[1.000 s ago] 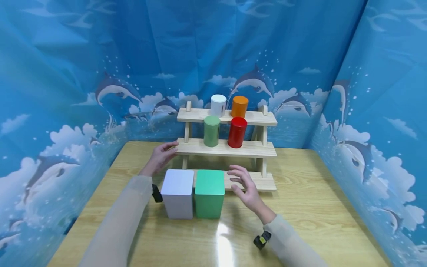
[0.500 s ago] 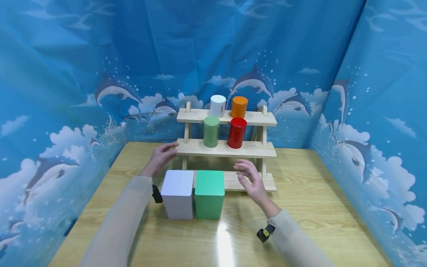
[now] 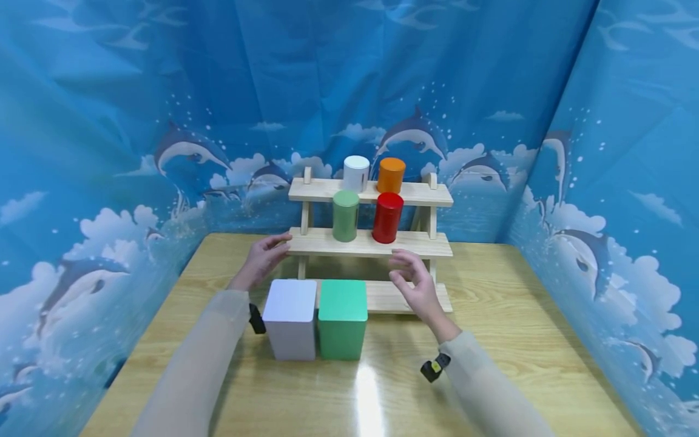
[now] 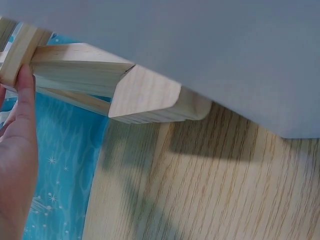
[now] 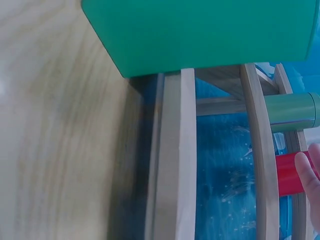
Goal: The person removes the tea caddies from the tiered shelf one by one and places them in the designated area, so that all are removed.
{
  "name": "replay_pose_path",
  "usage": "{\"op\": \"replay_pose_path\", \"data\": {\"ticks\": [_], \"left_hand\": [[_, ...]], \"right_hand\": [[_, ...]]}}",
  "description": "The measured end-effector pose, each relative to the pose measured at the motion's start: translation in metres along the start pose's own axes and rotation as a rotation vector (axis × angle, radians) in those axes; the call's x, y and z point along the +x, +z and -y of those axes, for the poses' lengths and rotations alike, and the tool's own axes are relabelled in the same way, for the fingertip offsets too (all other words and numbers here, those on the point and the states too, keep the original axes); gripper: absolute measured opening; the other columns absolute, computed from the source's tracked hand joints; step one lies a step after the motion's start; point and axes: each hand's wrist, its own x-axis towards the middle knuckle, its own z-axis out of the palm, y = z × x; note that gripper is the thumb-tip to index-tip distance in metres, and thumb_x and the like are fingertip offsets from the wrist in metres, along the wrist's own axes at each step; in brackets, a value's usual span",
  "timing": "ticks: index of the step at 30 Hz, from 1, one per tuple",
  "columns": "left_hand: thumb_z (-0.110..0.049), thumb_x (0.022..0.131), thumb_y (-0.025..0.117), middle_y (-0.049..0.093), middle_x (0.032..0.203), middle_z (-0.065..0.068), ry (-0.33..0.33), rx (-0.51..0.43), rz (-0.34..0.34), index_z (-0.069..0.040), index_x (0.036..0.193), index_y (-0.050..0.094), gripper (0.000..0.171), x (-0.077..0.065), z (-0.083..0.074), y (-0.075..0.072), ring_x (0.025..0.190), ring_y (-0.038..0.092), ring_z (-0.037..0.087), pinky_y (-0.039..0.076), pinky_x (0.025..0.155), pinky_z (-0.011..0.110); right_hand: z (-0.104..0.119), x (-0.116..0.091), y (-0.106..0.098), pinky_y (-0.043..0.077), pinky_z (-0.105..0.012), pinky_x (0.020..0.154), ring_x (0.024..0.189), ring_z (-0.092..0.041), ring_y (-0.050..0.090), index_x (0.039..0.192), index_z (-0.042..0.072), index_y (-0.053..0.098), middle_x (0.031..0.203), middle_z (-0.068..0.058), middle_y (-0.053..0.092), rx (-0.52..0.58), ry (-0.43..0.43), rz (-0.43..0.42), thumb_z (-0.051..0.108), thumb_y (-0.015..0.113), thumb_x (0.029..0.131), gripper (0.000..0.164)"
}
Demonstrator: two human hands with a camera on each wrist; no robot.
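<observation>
A three-step wooden display rack (image 3: 431, 244) stands at the back of the table. My left hand (image 3: 262, 261) holds the left end of its middle shelf; in the left wrist view the fingertips (image 4: 25, 80) lie against the shelf's end. On that shelf stand a green can (image 3: 345, 217) and a red can (image 3: 387, 220). My right hand (image 3: 419, 288) hovers in front of the rack, below and right of the red can, fingers loosely bent and holding nothing. In the right wrist view its fingers (image 5: 306, 170) overlap the red can; contact cannot be told.
A white can (image 3: 355, 175) and an orange can (image 3: 391, 176) stand on the top shelf. A white box (image 3: 291, 325) and a green box (image 3: 343, 325) stand side by side before the rack, partly hiding the bottom shelf. A dolphin-print curtain (image 3: 273, 73) surrounds the wooden table (image 3: 480, 328).
My right hand has moved away from the green box, to the right and up toward the middle shelf. The left hand, cans and boxes stay where they were.
</observation>
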Motion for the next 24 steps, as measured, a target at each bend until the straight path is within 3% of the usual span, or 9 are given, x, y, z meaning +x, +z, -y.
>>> {"op": "replay_pose_path", "data": {"ticks": [5,10,18,24], "left_hand": [[-0.017,0.089,0.064,0.043,0.138,0.012,0.008,0.012,-0.003,-0.001,0.129,0.051,0.045,-0.001,0.000,0.000,0.114,0.052,0.018,0.049,0.090,0.025],[-0.017,0.088,0.065,0.044,0.137,0.011,0.003,-0.002,-0.004,-0.001,0.128,0.051,0.046,0.000,0.000,0.001,0.114,0.052,0.018,0.049,0.090,0.025],[-0.017,0.088,0.065,0.043,0.138,0.011,-0.013,-0.001,-0.006,-0.002,0.128,0.052,0.045,0.001,0.000,0.000,0.114,0.052,0.018,0.049,0.090,0.025],[-0.017,0.088,0.065,0.044,0.137,0.011,-0.015,0.008,-0.012,-0.001,0.128,0.052,0.045,0.003,0.000,0.000,0.114,0.052,0.019,0.049,0.090,0.025]], "right_hand": [[-0.003,0.011,-0.003,0.051,-0.051,0.085,0.105,-0.046,0.051,0.119,-0.015,0.046,0.121,-0.031,0.048,-0.035,-0.007,-0.037,-0.014,0.061,0.081,0.040],[-0.007,0.023,-0.004,0.049,-0.057,0.084,0.106,-0.049,0.049,0.118,-0.013,0.050,0.120,-0.029,0.051,-0.054,-0.013,-0.093,-0.011,0.064,0.081,0.040],[-0.005,0.040,-0.004,0.041,-0.059,0.094,0.118,-0.041,0.043,0.129,-0.006,0.046,0.134,-0.026,0.041,-0.081,0.149,-0.101,-0.003,0.065,0.083,0.049],[0.001,0.055,-0.002,0.038,-0.059,0.098,0.124,-0.036,0.037,0.131,-0.006,0.044,0.141,-0.022,0.034,-0.127,0.183,-0.130,0.000,0.066,0.084,0.052]]}}
